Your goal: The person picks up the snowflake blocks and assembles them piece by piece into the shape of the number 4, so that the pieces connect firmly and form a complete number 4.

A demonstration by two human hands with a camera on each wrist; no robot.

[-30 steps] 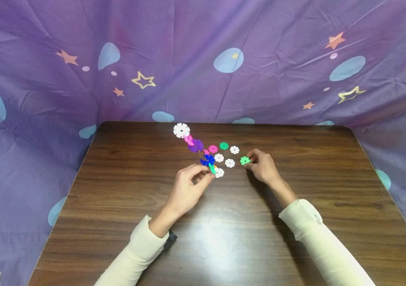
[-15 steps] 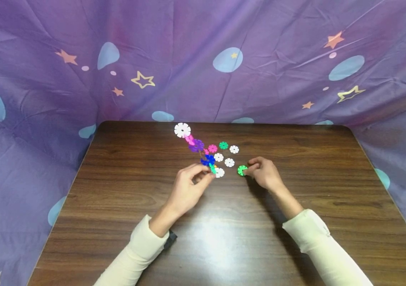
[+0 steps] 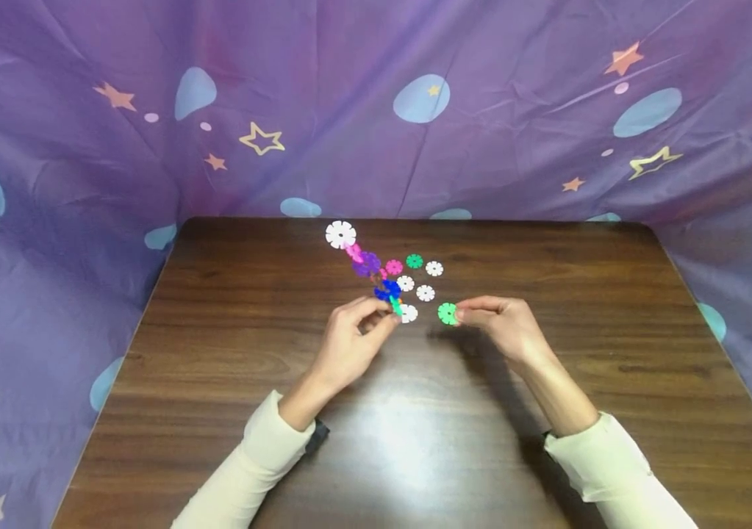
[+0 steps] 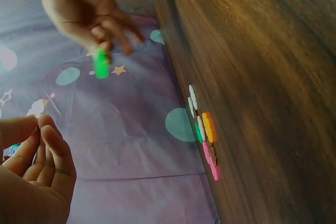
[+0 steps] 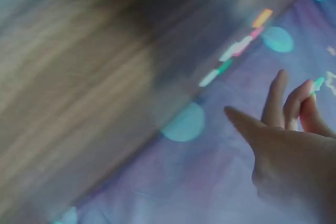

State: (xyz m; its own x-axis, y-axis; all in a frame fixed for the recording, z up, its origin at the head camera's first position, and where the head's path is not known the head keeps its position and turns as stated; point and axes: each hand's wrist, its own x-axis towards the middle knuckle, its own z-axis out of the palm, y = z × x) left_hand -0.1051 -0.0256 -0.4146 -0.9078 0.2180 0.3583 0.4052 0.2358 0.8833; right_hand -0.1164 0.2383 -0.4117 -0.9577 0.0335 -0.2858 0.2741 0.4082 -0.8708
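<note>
In the head view my left hand (image 3: 352,339) pinches the near end of a chain of slotted snowflake discs, raised above the table. Along it I see a large white disc (image 3: 340,235) at the far end, then pink, a purple disc (image 3: 367,263), a blue disc (image 3: 387,291) and a teal disc (image 3: 395,304). At the fingertips sits another white disc (image 3: 409,314). My right hand (image 3: 511,327) pinches a bright green disc (image 3: 447,314) by its edge, a short gap right of the chain. In the left wrist view that green disc (image 4: 102,63) is also off the table.
Loose discs lie on the wooden table (image 3: 250,294) beyond the hands: a pink disc (image 3: 394,267), a dark green disc (image 3: 414,261) and several white ones, with an orange disc (image 4: 209,127) showing in the left wrist view. A purple patterned cloth (image 3: 349,110) hangs behind.
The right hand has brought the green disc toward the person and slightly left, closer to the chain, and the wrist has turned. The left hand stays nearly still with its chain.
</note>
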